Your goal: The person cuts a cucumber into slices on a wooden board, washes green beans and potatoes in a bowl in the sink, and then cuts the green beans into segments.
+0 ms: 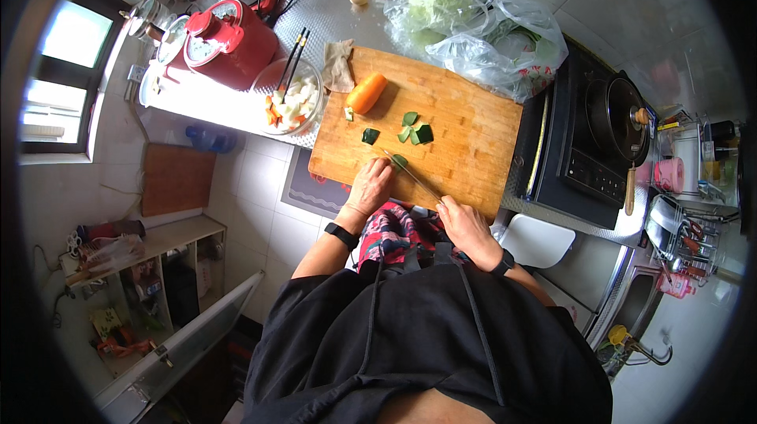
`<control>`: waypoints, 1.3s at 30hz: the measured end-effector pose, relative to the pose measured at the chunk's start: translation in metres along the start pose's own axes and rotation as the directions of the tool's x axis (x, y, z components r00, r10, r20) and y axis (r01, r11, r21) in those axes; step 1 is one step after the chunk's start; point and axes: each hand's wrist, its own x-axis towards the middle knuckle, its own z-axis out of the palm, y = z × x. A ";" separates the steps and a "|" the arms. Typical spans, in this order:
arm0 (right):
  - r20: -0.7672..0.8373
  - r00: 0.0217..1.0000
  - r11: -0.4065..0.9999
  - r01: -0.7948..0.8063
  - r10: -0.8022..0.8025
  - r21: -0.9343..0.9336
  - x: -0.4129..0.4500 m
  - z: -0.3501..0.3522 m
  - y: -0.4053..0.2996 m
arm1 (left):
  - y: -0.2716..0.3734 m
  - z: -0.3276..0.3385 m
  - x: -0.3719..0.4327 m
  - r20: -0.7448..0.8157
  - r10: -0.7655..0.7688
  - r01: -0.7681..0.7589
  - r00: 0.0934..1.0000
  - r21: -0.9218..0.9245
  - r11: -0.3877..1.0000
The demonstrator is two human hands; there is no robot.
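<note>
My right hand (467, 233) grips the handle of a kitchen knife (415, 178), its blade slanting up and left over the near part of a wooden cutting board (473, 146). Beside the blade, my left hand (372, 182) rests on the board with its fingers bent; whether something is under the fingertips is hidden. A piece of dark green vegetable (400, 161) lies against the blade's far side. Further up the board are another green piece (371, 136), several cut green chunks (421, 134), a small pale green bit (349, 113) and a thick orange carrot (366, 93).
Left of the board stands a clear bowl (301, 110) of white and orange chunks with black chopsticks (294, 63). A beige cloth (338, 66) touches the board's corner. Plastic bags of greens (497, 33) lie behind. A lidded pan (618, 119) sits on the cooktop (594, 178) at right.
</note>
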 end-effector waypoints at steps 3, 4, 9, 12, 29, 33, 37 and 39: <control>0.005 1.000 0.999 0.011 -0.011 -0.035 -0.001 0.001 0.000 | 0.001 0.004 0.000 0.012 0.042 -0.043 0.999 0.064 0.997; 0.004 1.000 0.998 0.013 -0.013 -0.056 -0.001 0.001 -0.001 | 0.001 0.005 0.000 0.014 0.051 -0.052 0.999 0.079 0.995; -0.005 1.000 0.975 0.007 -0.008 -0.224 -0.001 0.007 -0.004 | 0.001 0.010 -0.001 -0.004 0.065 -0.064 0.998 0.112 0.992; -0.049 0.997 0.937 0.045 -0.066 -0.347 -0.004 0.024 0.006 | 0.002 0.011 -0.001 0.004 0.044 -0.044 0.999 0.095 0.994; -0.085 0.995 0.993 0.036 -0.045 -0.110 0.009 0.016 0.022 | 0.012 0.009 -0.001 -0.034 -0.264 0.265 0.964 0.020 0.964; -0.222 0.973 0.996 0.076 -0.063 0.050 0.010 0.010 0.026 | 0.005 0.005 0.005 -0.035 0.106 -0.096 0.994 0.212 0.972; -0.311 0.950 0.984 0.027 0.030 0.177 0.010 0.003 0.036 | -0.005 -0.004 0.019 0.098 0.024 -0.045 0.995 0.210 0.977; -0.347 0.937 0.982 0.023 0.045 0.190 0.010 0.001 0.041 | -0.004 -0.005 0.027 0.032 -0.122 0.112 0.992 0.221 0.969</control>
